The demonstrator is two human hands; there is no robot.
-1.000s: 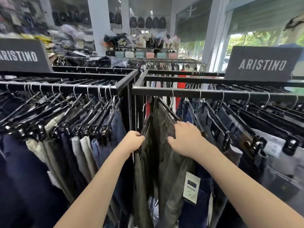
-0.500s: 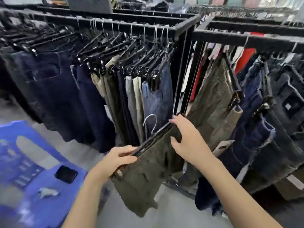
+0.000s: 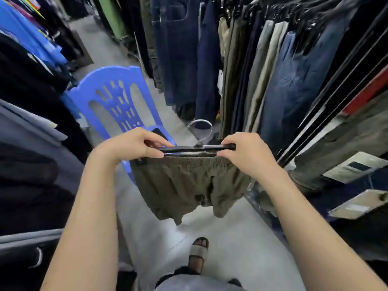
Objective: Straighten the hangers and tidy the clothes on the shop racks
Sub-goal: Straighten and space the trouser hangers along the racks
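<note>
I hold a black clip hanger [image 3: 197,148] level in front of me, off the rack. Olive-green shorts [image 3: 189,185] hang from it by the waistband. My left hand [image 3: 134,144] pinches the hanger's left end, and my right hand [image 3: 244,151] pinches its right end. The hanger's metal hook [image 3: 200,128] points away from me. Trousers and jeans [image 3: 273,70] hang in a row on the rack to my right and ahead.
A blue plastic chair [image 3: 113,101] stands just behind the hanger on the left, with a dark phone [image 3: 160,132] on its seat. Dark garments [image 3: 31,164] hang close on my left. Pale floor [image 3: 163,238] runs between the racks, and my sandalled foot [image 3: 198,254] is below.
The shorts on their hanger came fully off the rack and now hang level in both hands. My view has tilted down and turned left toward the floor and chair.
</note>
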